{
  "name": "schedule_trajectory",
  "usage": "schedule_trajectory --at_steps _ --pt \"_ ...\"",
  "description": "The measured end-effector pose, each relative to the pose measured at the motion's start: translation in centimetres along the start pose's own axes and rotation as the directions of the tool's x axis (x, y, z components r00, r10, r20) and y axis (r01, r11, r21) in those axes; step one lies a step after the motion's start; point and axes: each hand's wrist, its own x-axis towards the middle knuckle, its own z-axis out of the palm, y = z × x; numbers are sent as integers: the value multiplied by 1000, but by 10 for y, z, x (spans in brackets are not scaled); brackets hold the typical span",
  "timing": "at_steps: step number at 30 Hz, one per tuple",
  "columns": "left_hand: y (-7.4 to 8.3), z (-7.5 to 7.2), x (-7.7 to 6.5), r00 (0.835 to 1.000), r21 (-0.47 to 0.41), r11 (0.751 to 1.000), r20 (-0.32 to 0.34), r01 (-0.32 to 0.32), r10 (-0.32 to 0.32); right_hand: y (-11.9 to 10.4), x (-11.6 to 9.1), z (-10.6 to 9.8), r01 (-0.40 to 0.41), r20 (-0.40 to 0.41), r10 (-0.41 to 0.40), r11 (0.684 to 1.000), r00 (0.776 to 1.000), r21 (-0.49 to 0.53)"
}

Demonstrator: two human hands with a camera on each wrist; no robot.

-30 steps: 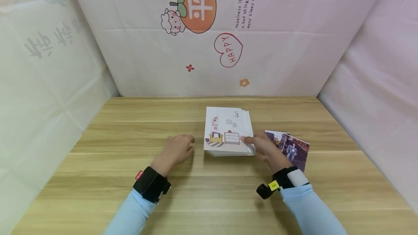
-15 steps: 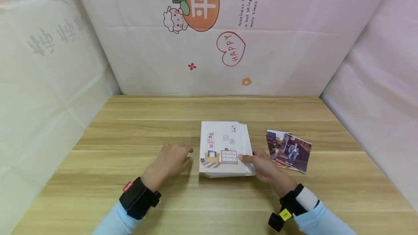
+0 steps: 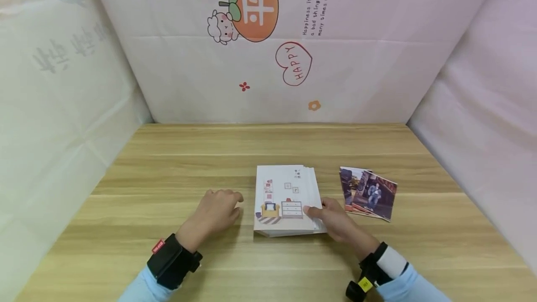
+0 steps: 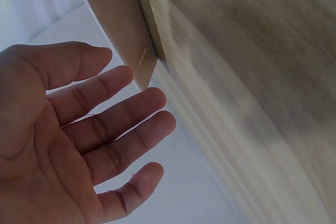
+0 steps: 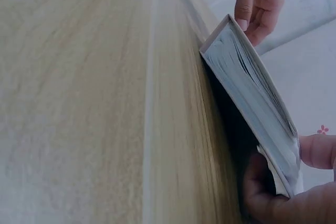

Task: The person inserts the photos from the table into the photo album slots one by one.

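A white photo album (image 3: 281, 190) with a cartoon drawer unit and armchair on its cover lies closed, spine to the left, in the middle of the head view. My right hand (image 3: 337, 223) grips its right edge, thumb on the cover. In the right wrist view the fingers (image 5: 262, 195) curl beneath the tilted album (image 5: 244, 85), whose right side is raised off the table and whose stacked pages show. Just left of the spine is my left hand (image 3: 216, 213), apart from it in the head view. The left wrist view shows that hand (image 4: 79, 124) palm up to the camera, fingers relaxed and holding nothing.
Several loose photos (image 3: 375, 197) lie overlapping to the right of the album. The wooden table (image 3: 201, 153) meets a printed cloth backdrop (image 3: 356, 73) at its far edge, with cloth walls at both sides.
The album and my right hand have come nearer to me and slightly left. My left hand has drawn back a little leftward. The photos, partly covered by the right hand before, now show fully.
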Motion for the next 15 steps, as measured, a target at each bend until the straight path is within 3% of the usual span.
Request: schedule_trajectory --at_steps 2,4,8,11,15 --pt "2 1 0 1000 -15 1000 -3 -4 4 0 -2 0 9 -46 -15 993 999 -115" --pt "2 0 0 1000 -22 1000 -5 -7 7 -2 -4 1 35 -83 -60 959 995 -281" --pt "3 0 -1 1000 -34 999 1 -8 8 -5 -7 -1 62 -93 -143 808 985 -586" --pt "2 1 -2 1000 -38 999 17 3 -3 -7 -7 -3 75 -61 -160 725 985 -684" --pt "0 3 -4 999 -51 999 32 8 -6 -8 -7 -4 98 -31 -169 701 985 -707"
